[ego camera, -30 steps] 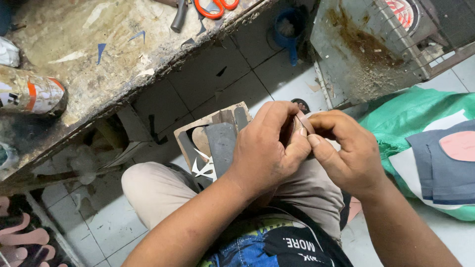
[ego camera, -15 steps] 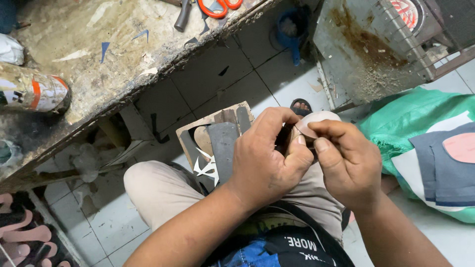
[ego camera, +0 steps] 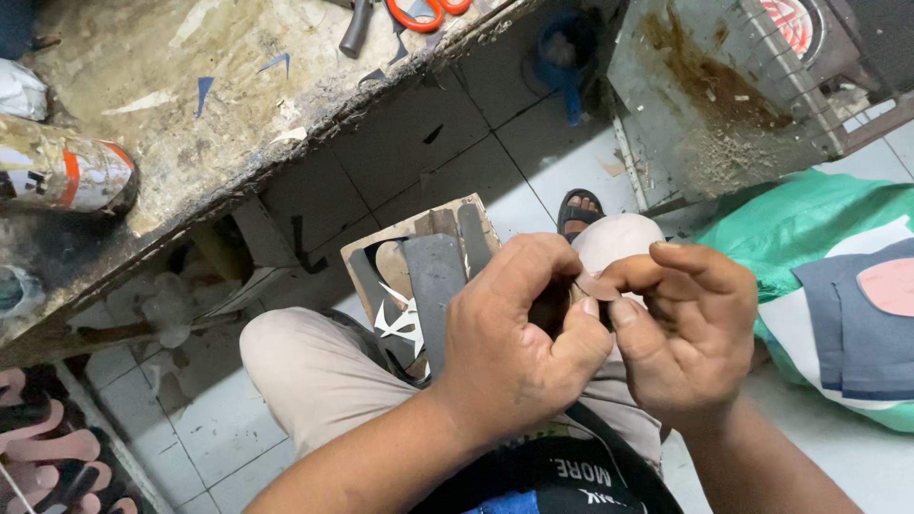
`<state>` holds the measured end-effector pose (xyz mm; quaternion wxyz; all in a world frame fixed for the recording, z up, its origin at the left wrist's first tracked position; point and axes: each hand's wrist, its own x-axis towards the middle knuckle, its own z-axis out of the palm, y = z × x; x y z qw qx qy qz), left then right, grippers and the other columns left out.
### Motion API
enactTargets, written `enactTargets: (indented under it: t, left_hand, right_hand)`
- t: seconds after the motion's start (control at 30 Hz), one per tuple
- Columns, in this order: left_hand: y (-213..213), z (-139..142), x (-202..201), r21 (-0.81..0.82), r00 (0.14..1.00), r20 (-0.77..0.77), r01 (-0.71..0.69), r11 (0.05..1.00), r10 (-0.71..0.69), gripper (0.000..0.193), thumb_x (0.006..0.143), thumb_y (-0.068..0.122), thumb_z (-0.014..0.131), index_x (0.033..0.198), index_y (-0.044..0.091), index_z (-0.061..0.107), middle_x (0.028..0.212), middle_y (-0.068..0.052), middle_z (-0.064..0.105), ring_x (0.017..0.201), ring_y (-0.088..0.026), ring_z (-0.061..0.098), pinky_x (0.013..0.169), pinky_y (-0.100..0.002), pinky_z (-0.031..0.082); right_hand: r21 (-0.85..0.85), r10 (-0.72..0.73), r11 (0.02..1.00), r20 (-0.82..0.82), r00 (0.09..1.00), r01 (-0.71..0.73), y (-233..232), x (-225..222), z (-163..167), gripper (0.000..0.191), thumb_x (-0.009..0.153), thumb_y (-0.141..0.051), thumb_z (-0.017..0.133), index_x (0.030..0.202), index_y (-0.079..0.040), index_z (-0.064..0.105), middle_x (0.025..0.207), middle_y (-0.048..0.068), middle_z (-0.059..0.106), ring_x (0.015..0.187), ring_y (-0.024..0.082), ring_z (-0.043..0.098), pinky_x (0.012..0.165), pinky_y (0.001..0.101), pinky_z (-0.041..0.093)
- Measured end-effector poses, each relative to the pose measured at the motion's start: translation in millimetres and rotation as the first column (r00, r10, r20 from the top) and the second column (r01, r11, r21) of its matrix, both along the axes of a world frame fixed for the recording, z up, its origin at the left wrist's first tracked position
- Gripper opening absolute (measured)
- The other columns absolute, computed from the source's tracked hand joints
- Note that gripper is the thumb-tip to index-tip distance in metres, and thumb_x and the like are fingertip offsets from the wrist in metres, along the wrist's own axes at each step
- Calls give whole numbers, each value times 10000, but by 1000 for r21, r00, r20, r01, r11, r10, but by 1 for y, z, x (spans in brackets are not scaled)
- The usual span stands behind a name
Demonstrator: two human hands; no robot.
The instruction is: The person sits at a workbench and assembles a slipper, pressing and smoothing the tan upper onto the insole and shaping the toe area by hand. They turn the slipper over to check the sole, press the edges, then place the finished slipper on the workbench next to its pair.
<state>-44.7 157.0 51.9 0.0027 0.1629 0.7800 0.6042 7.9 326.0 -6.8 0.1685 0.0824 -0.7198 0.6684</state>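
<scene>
Small brown piece [ego camera: 592,284], pinched between left hand [ego camera: 519,343] and right hand [ego camera: 685,328], above lap

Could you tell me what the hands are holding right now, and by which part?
Both the left hand and right hand pinch a small, thin brownish piece by its edges, between thumbs and fingertips.

Left hand [ego camera: 519,352] and right hand [ego camera: 690,333] pinching a small brown piece [ego camera: 595,284] (over the lap), workbench [ego camera: 190,124] beyond
</scene>
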Motion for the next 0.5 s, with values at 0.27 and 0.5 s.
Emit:
enactTargets:
  t: [0.27,0.5]
  left_hand:
    - [-4,0,0,-15,999,18,-37,999,37,221,874,133,699,1075,79,627,967,-89,671,804,-209,712,738,-318,589]
    - [-9,-4,6,-4,998,45,-52,999,52,213,874,121,702,1066,76,620,973,-82,674,814,-206,723,740,-315,591]
  right_hand:
    - [-63,78,996,129,989,-71,0,-5,11,535,869,166,519,1357,36,343,1158,272,574,1089,275,617,1033,401,519]
    - [123,121,985,16,992,-122,-2,-5,10,542,927,127,613,1385,15,344,1169,182,639,1070,218,680,1023,380,567]
